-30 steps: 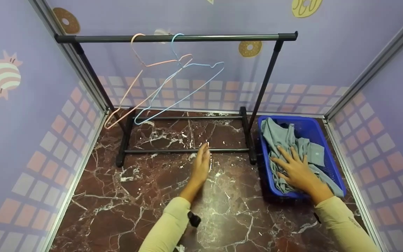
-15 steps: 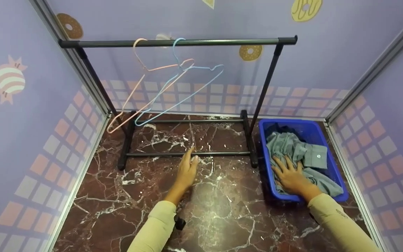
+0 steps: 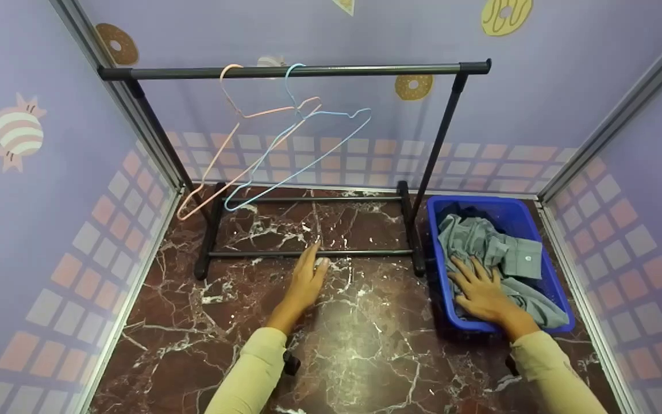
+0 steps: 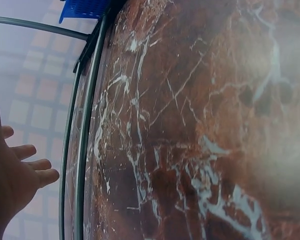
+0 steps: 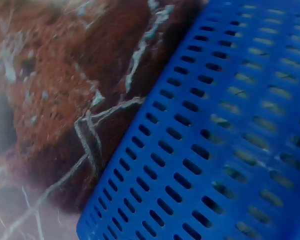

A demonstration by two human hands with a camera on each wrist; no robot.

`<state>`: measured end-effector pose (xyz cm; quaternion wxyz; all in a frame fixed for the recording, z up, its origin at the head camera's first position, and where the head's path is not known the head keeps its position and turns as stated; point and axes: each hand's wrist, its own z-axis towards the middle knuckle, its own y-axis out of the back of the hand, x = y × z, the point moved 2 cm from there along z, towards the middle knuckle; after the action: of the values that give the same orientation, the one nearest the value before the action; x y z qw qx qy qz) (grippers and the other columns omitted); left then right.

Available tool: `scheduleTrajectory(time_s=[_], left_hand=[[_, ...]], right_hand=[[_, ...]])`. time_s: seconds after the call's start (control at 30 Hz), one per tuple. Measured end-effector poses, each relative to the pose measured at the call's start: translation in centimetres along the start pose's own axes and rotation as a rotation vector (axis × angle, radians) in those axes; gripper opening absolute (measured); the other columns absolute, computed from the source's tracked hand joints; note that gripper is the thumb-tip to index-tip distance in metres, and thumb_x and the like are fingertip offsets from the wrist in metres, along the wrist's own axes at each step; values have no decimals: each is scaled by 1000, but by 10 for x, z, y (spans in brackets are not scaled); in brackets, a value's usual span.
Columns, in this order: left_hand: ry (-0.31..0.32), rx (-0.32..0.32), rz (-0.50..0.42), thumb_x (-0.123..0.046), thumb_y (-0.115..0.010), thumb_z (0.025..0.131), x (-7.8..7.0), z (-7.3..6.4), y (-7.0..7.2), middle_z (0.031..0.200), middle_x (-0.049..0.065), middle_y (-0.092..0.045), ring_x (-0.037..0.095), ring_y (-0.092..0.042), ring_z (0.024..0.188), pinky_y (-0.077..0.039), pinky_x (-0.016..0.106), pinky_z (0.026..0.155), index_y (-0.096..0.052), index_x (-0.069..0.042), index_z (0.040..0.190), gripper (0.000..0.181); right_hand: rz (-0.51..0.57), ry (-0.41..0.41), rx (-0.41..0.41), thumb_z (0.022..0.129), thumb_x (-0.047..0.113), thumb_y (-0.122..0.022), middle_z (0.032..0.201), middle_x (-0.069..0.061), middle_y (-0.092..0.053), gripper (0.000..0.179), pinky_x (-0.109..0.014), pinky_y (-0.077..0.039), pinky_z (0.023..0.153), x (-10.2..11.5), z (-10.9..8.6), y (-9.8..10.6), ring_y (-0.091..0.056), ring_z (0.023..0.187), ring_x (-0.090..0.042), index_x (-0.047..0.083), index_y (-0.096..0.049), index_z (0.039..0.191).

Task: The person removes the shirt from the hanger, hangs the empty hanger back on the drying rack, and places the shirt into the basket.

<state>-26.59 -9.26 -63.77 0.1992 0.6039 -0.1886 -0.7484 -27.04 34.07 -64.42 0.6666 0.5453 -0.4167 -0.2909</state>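
My right hand (image 3: 483, 296) rests with spread fingers on a grey-green garment (image 3: 472, 234) bunched in a blue plastic basket (image 3: 439, 276). A folded part of the garment with a white button lies beyond the fingers. Dark cloth shows underneath at the back of the basket. Holding nothing, my left hand (image 3: 306, 283) is over the floor by the rack's lower front bar, its fingers extended. The left wrist view shows this hand (image 4: 15, 175) at the left edge. Only the slotted basket wall (image 5: 187, 167) and floor appear in the right wrist view; the right hand is hidden there.
A black clothes rack (image 3: 354, 71) stands against the back wall. From its top rail hang a pink hanger (image 3: 181, 217) and a blue hanger (image 3: 230, 207), overlapping. Printed panels (image 3: 612, 230) enclose the dark red marbled floor (image 3: 365, 333) on three sides.
The garment has settled lower and flatter in the basket, its raised upper fold gone. My right hand stays on it. The left hand has shifted left and slightly down.
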Motion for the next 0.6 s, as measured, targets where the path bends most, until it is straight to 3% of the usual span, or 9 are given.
scheduleTrajectory(time_s=[0.13, 0.33, 0.47, 0.6], left_hand=[[-21, 9, 32, -28, -48, 108, 2, 2, 3, 160, 29, -38, 48, -35, 149, -28, 62, 123, -39, -1, 156, 56], [-11, 26, 54, -33, -47, 108, -1, 2, 9, 161, 29, -36, 47, -34, 150, -28, 63, 123, -37, -4, 159, 59], [-7, 32, 51, -35, -45, 109, -3, 2, 11, 162, 28, -34, 48, -32, 151, -26, 63, 123, -36, -7, 160, 59], [-24, 26, 57, -34, -45, 109, -4, 3, 13, 161, 28, -35, 47, -33, 150, -26, 62, 124, -37, -6, 159, 58]], right_hand=[[55, -67, -4, 106, 35, -50, 169, -10, -31, 48, -86, -11, 110, 8, -4, 12, -20, 154, -51, 18, -54, 151], [39, -181, -111, 108, 37, -51, 167, -13, -32, 52, -87, -19, 107, 23, -10, 41, -26, 151, -52, 20, -43, 158], [-2, -416, -127, 107, 47, -48, 171, -20, -18, 66, -95, -12, 98, 32, -21, 59, -16, 149, -62, 19, -27, 163], [79, -693, -72, 105, 62, -39, 169, -30, 7, 86, -99, 1, 86, 33, -33, 65, 6, 141, -76, 13, -6, 166]])
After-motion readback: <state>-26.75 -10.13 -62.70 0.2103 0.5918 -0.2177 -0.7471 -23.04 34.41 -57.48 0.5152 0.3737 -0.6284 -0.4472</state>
